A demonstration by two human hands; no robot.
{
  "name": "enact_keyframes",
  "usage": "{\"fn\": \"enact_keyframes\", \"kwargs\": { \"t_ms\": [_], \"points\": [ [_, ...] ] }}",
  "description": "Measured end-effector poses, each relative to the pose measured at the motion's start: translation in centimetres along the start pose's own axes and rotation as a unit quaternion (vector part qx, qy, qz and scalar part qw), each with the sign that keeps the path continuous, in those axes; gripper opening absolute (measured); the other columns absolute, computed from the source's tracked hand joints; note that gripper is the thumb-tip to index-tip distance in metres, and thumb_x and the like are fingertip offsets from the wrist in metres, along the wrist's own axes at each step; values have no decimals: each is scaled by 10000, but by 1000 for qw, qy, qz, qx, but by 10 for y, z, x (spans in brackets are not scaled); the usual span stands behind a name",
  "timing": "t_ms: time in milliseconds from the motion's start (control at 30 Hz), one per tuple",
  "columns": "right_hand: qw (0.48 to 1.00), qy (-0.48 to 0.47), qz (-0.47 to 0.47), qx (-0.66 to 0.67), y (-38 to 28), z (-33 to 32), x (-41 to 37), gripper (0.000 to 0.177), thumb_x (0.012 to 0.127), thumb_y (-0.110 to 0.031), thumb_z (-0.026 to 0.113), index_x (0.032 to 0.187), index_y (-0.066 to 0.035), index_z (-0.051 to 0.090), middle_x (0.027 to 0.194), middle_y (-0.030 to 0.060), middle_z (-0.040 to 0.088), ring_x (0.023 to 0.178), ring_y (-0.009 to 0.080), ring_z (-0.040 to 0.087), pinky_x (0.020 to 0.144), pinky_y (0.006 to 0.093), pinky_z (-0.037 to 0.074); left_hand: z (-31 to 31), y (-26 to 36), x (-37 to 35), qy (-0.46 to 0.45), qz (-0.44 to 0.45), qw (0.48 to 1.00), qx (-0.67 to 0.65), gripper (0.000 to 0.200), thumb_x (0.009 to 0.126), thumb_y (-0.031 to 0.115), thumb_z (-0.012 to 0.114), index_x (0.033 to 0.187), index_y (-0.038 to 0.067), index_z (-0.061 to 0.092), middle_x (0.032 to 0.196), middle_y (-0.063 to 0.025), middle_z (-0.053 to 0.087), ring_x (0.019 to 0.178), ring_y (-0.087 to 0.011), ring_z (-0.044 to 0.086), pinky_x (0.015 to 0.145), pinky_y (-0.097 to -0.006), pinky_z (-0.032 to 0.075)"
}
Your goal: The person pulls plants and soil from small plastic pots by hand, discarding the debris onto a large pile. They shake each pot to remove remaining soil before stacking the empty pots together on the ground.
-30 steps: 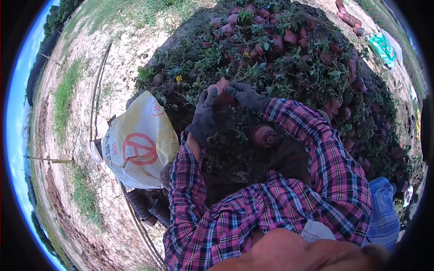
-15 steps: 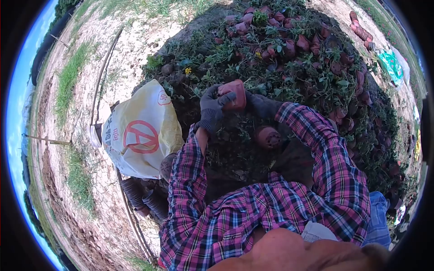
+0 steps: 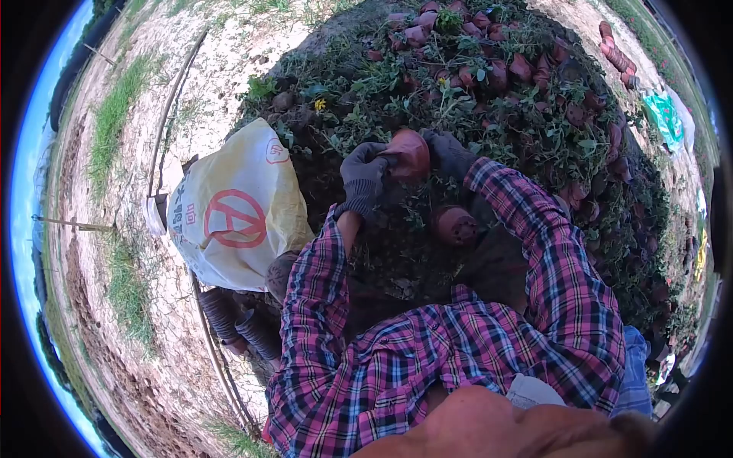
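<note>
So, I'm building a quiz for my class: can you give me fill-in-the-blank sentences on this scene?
1. The left hand and the right hand each wear a dark ____.
2. Together they hold a reddish ____ over the plants.
3. The sack bears a ____ circle symbol.
4. The sack lies on the person's ____ side.

Missing words: glove; pot; red; left.
</note>
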State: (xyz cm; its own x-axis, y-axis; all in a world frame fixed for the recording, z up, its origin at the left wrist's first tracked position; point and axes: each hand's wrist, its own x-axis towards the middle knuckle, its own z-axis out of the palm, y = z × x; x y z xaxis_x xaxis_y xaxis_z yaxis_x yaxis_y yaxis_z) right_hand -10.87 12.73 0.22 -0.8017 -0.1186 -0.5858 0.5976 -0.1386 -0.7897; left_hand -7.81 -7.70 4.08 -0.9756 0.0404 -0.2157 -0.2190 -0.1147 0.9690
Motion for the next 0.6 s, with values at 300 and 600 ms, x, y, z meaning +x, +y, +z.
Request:
{"fn": "enact_keyframes", "kwargs": {
  "t_ms": [300, 600],
  "points": [
    [891, -100, -97, -432, 2, 2, 14, 263, 917, -293, 443, 999, -48, 494, 873, 66, 533, 816, 169, 550, 679, 327, 502, -34, 17, 3, -14, 109, 866, 487, 167, 694, 92, 601, 852, 43, 628, 862, -189, 592, 808, -337, 583, 710, -381, 465],
    [962, -38, -83, -256, 22, -7, 17, 251, 866, -232, 504, 1005, -30, 554, 738, 63, 554, 564, 174, 560, 509, 314, 464, -58, 39, 10, -7, 51, 781, 622, 231, 672, 155, 633, 890, 79, 634, 834, -164, 624, 822, -347, 603, 703, -401, 482]
  ]
}}
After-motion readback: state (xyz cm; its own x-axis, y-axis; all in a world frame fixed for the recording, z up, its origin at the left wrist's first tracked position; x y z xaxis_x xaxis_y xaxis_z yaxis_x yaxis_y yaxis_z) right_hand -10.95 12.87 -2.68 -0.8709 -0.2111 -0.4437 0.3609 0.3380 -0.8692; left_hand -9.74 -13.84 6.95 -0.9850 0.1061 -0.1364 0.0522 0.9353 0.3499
